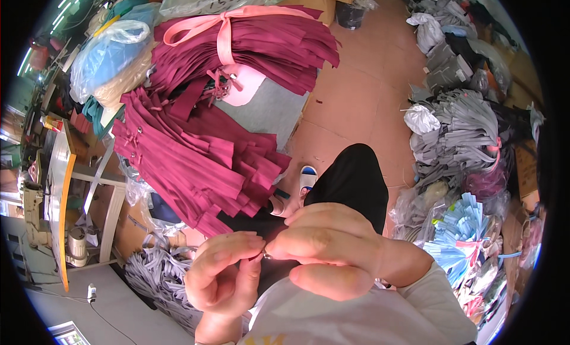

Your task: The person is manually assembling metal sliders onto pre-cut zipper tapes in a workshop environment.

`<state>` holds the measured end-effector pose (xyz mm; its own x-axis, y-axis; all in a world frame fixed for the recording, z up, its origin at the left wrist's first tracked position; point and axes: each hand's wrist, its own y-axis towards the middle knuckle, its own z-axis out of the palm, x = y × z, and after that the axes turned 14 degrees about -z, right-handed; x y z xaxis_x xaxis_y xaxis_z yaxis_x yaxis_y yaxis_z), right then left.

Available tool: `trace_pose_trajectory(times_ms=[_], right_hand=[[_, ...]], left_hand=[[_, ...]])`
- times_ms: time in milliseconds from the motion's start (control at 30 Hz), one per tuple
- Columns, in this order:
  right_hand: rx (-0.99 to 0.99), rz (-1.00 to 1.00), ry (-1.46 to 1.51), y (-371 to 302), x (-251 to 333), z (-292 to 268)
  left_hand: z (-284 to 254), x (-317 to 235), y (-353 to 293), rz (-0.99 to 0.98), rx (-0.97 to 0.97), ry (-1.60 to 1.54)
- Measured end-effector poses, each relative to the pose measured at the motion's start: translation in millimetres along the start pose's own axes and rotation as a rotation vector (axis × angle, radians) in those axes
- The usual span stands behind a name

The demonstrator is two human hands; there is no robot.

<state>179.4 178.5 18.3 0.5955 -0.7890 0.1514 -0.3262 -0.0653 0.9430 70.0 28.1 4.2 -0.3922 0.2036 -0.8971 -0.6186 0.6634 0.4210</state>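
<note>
My left hand (222, 274) and my right hand (332, 250) meet in front of my chest, fingertips almost touching. Both are closed in a pinch around something tiny with a shiny glint; it is too small to name. Across my lap and the surface ahead lies a fanned pile of maroon fabric strips (184, 167), some with small metal fittings at the left end. Beyond it rests a larger bundle of maroon strips (273, 51), tied with a pink ribbon (224, 39). Between the two piles sit a few short maroon pieces (219, 86).
Grey strip bundles (460, 128), a light blue bundle (457, 235) and plastic bags line the right side. At left stand a table edge (64, 214) and a bagged blue bundle (113, 60). More grey strips (160, 274) lie low at left. A black bin (349, 15) stands far ahead.
</note>
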Motion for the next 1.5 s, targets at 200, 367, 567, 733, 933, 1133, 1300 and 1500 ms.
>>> trace_pose_trajectory(times_ms=[200,367,567,733,933,1133,1300,1500], right_hand=[[0.036,-0.009,-0.047,1,-1,-2],[0.047,-0.013,-0.012,4,-4,-3],[0.01,0.014,0.054,1,-4,-1],[-0.024,0.113,0.155,2,-1,-5],[0.027,0.361,0.244,2,2,-7],[-0.302,0.57,0.373,-7,2,4],[-0.341,0.54,0.378,-17,0,6],[-0.319,0.517,0.36,-19,-1,9]], left_hand=[[-4,-8,3,0.065,0.028,0.182],[0,-4,-2,0.067,-0.026,0.078],[-1,-2,-3,-0.014,-0.036,0.017],[-3,-8,0,-0.116,-0.005,-0.088],[13,-6,6,-0.429,-0.053,-0.658],[24,14,-8,-1.004,0.092,-1.256],[32,18,-18,-0.819,0.055,-1.059],[26,12,0,-0.501,0.093,-0.699]])
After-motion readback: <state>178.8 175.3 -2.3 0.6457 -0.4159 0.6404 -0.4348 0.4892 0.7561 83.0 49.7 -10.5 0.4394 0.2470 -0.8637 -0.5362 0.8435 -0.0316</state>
